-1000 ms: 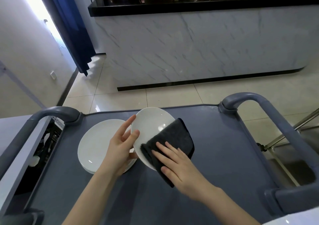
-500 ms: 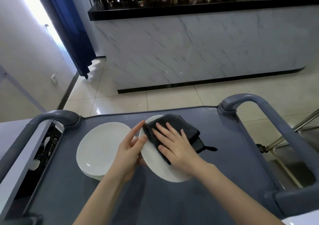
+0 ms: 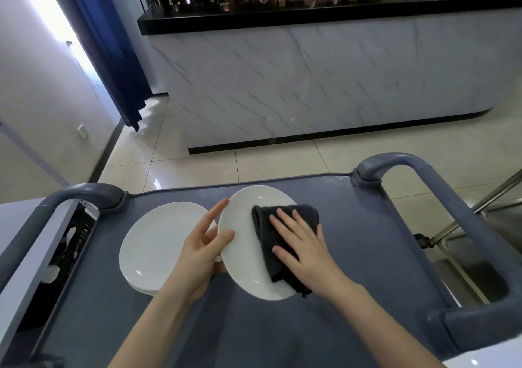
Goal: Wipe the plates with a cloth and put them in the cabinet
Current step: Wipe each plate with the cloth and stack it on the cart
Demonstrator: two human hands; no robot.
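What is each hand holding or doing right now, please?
Left hand: grips the white plate by its left rim.
Right hand: open, flat fingers pressing the dark cloth onto that plate.

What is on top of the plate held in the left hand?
A dark cloth lies on the plate, pressed flat by the right hand. The left hand holds the rim, thumb on top. The plate surface beneath the cloth is hidden.

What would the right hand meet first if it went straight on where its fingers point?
The right hand, flat on the cloth, would likely reach the held plate's bare far rim first.
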